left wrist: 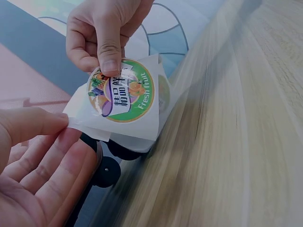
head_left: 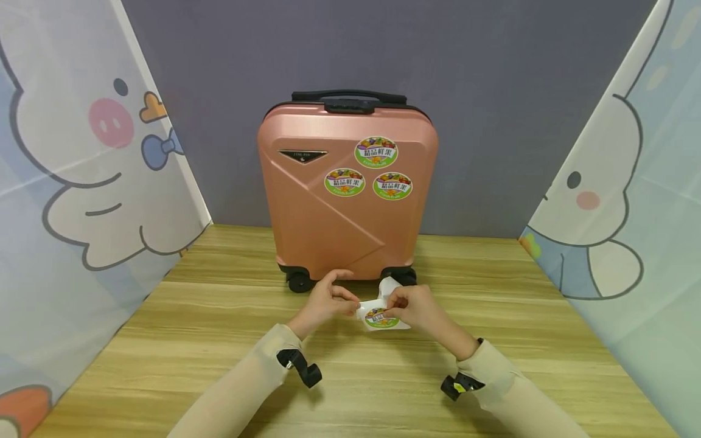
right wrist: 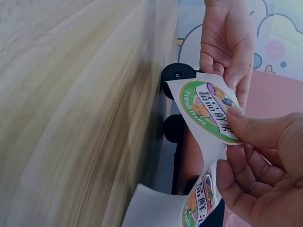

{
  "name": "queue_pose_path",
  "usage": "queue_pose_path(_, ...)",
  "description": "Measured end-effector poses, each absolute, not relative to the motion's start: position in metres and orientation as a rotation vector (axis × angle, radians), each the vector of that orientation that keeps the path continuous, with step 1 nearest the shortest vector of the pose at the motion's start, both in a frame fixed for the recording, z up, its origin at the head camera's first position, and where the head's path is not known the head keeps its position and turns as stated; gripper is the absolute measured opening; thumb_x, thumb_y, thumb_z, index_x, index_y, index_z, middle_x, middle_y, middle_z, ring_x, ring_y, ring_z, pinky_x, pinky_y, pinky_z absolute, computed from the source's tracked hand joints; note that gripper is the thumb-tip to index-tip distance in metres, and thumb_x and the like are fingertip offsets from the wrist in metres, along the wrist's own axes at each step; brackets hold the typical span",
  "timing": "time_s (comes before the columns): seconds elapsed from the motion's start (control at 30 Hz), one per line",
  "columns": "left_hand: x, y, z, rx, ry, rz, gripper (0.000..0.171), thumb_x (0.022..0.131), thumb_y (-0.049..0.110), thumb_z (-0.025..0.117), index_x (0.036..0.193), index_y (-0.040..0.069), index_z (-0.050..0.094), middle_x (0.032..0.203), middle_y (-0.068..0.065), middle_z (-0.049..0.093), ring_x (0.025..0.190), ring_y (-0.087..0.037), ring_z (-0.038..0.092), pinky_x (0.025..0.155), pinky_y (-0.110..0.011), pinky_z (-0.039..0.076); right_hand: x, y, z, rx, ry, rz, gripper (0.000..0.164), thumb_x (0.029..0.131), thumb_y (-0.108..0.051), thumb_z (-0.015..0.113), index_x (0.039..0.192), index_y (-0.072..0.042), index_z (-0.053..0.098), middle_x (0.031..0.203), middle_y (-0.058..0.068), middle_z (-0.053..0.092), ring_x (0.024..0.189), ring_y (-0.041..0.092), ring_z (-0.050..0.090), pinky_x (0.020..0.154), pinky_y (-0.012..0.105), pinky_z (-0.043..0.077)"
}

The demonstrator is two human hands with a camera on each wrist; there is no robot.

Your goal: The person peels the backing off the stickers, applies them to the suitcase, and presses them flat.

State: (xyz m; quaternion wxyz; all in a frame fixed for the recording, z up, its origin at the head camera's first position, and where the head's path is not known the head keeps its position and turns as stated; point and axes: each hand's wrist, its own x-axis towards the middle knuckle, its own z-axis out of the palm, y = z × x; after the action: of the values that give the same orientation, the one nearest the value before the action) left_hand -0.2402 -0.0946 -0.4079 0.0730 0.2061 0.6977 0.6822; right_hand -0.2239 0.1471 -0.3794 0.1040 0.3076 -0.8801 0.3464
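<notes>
A white strip of fruit stickers (right wrist: 215, 151) is stretched between the two hands in front of the suitcase. My left hand (head_left: 327, 299) pinches its left end between thumb and finger, the other fingers spread. An oval green-rimmed sticker (left wrist: 135, 101) lies on the strip. My right hand (head_left: 417, 307) pinches the strip at the sticker's right edge, its thumb over the print. Whether that edge is lifted from the backing, I cannot tell. In the right wrist view the strip curls downward to a second sticker (right wrist: 201, 201). A pink suitcase (head_left: 339, 231) stands upright just behind the hands.
Three fruit stickers, one of them the upper sticker (head_left: 376, 152), are on the suitcase front. Black wheels (head_left: 299, 281) stand on the wooden table (head_left: 219, 340). A grey panel (head_left: 471, 121) rises behind, with cartoon-printed cloths (head_left: 613, 340) at both sides.
</notes>
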Motion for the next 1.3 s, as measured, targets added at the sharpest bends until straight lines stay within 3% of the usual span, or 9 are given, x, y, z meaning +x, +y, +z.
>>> queue_pose_path(0.23, -0.239, -0.091, -0.405, 0.59, 2.167, 2.053, 0.064, 0.085, -0.012, 0.069, 0.141, -0.007, 0.039, 0.09, -0.024, 0.071, 0.073, -0.031, 0.071, 0.067, -0.037, 0.06, -0.223, 0.15, -0.377, 0.934, -2.602, 1.045, 0.022, 0.074, -0.006, 0.086, 0.068, -0.012, 0.066, 0.064, -0.009, 0.06, 0.055, -0.001, 0.043, 0.049, 0.02, 0.039)
queue_pose_path(0.53, -0.238, -0.091, -0.41, 0.544, 2.161, 2.08, 0.063, 0.084, -0.014, 0.07, 0.139, -0.006, 0.041, 0.086, -0.022, 0.071, 0.072, -0.025, 0.071, 0.066, -0.035, 0.059, -0.222, 0.149, -0.378, 0.966, -2.642, 1.103, 0.023, 0.077, -0.004, 0.084, 0.068, -0.012, 0.064, 0.064, -0.011, 0.059, 0.055, -0.001, 0.043, 0.048, 0.018, 0.037)
queue_pose_path(0.83, -0.242, -0.092, -0.415, 0.57, 2.19, 2.075, 0.062, 0.083, -0.014, 0.071, 0.138, -0.007, 0.042, 0.086, -0.023, 0.071, 0.073, -0.033, 0.071, 0.067, -0.037, 0.06, -0.22, 0.153, -0.377, 0.978, -2.617, 1.155, 0.022, 0.077, -0.005, 0.084, 0.069, -0.01, 0.064, 0.062, -0.009, 0.058, 0.052, -0.001, 0.038, 0.046, 0.018, 0.031)
queue_pose_path(1.3, -0.24, -0.092, -0.414, 0.534, 2.162, 2.101, 0.062, 0.082, -0.017, 0.07, 0.136, -0.007, 0.042, 0.084, -0.024, 0.071, 0.07, -0.024, 0.071, 0.066, -0.037, 0.06, -0.22, 0.159, -0.372, 0.96, -2.678, 1.232, 0.021, 0.077, -0.007, 0.084, 0.07, -0.01, 0.065, 0.064, -0.01, 0.056, 0.056, 0.001, 0.042, 0.049, 0.018, 0.034)
